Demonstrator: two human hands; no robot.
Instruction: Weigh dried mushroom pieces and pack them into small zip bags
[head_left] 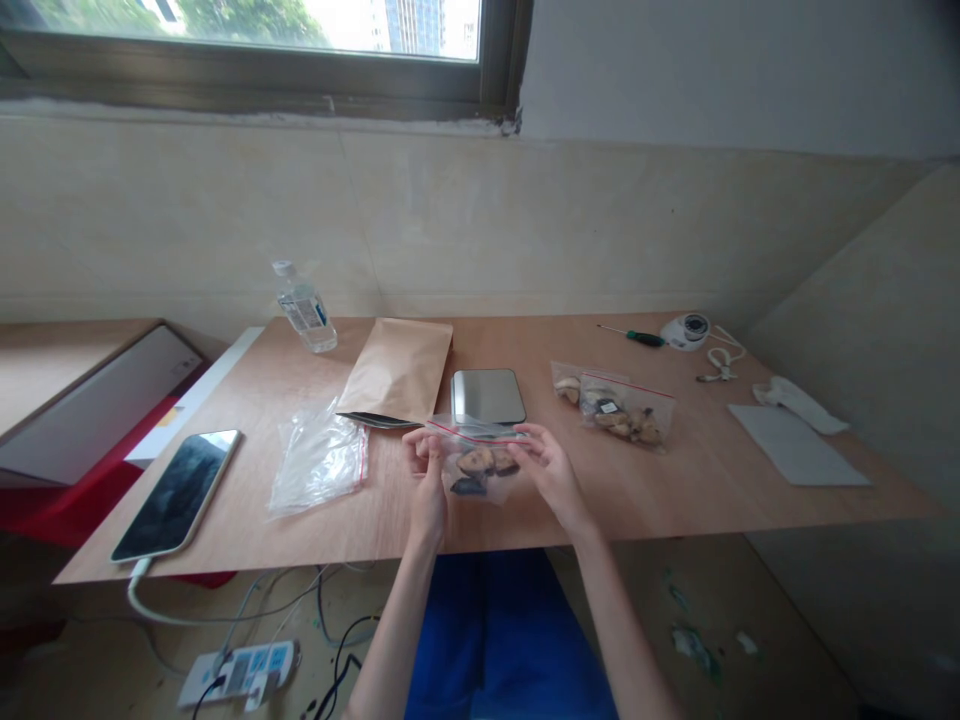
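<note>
Blue trousers [510, 640], left grip [429, 480] and right grip [551, 468] pinching zip bag [481, 440], wooden table [664, 490], window [259, 50]

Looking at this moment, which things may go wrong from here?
1. Both hands, left hand and right hand, hold the clear bag by its red-striped top. I cannot tell if it is sealed; if not, tipping might spill the dark-and-tan pieces inside.
2. The phone lies near the table edge, its white cable hanging below. A snag could perhaps pull it off.
</note>
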